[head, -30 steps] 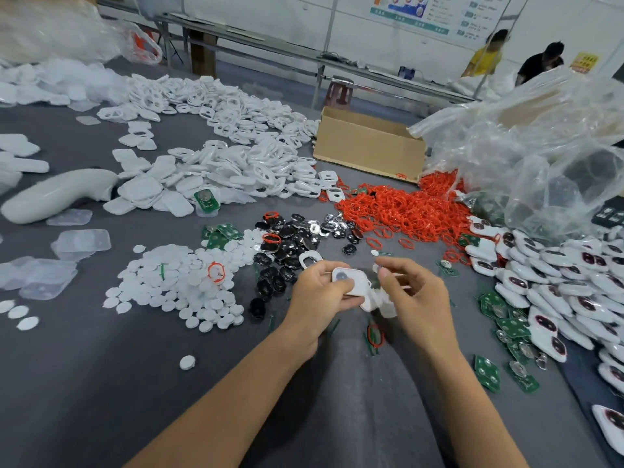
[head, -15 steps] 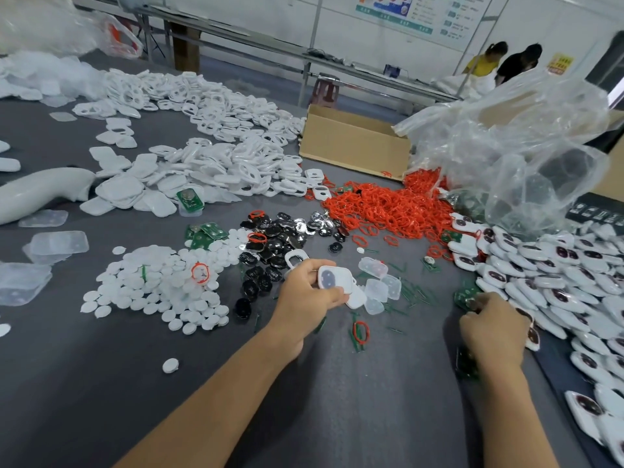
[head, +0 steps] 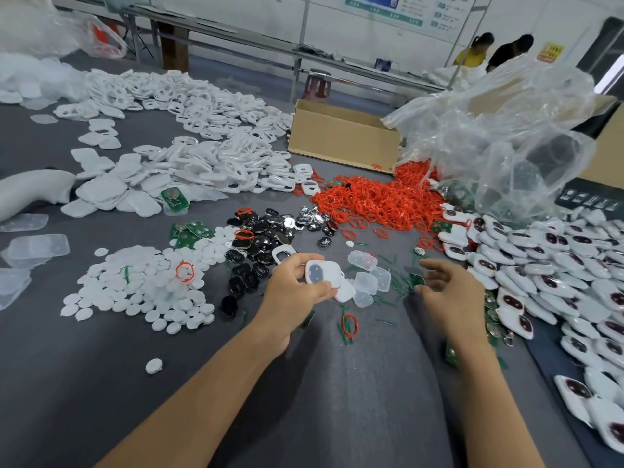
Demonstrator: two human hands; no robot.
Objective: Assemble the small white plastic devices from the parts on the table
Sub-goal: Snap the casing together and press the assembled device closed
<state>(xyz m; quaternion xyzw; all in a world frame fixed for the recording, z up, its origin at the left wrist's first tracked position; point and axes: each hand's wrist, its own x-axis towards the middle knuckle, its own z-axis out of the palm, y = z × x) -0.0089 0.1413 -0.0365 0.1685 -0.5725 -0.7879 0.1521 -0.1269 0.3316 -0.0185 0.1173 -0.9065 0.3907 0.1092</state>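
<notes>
Left hand (head: 297,285) and right hand (head: 449,292) bare; both forearms bare right down to the frame's bottom edge; slim wrists; right hand's fingers motion-blurred, so finer detail there is unreadable.

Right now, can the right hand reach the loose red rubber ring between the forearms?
Probably yes: the red rubber ring lies uncovered on the grey mat beside the right hand; path looks clear.

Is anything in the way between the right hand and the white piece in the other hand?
Only small clear plastic lids lie on the table between the right hand and the white piece held by the left hand. They lie flat, so the hand can probably pass above.
</notes>
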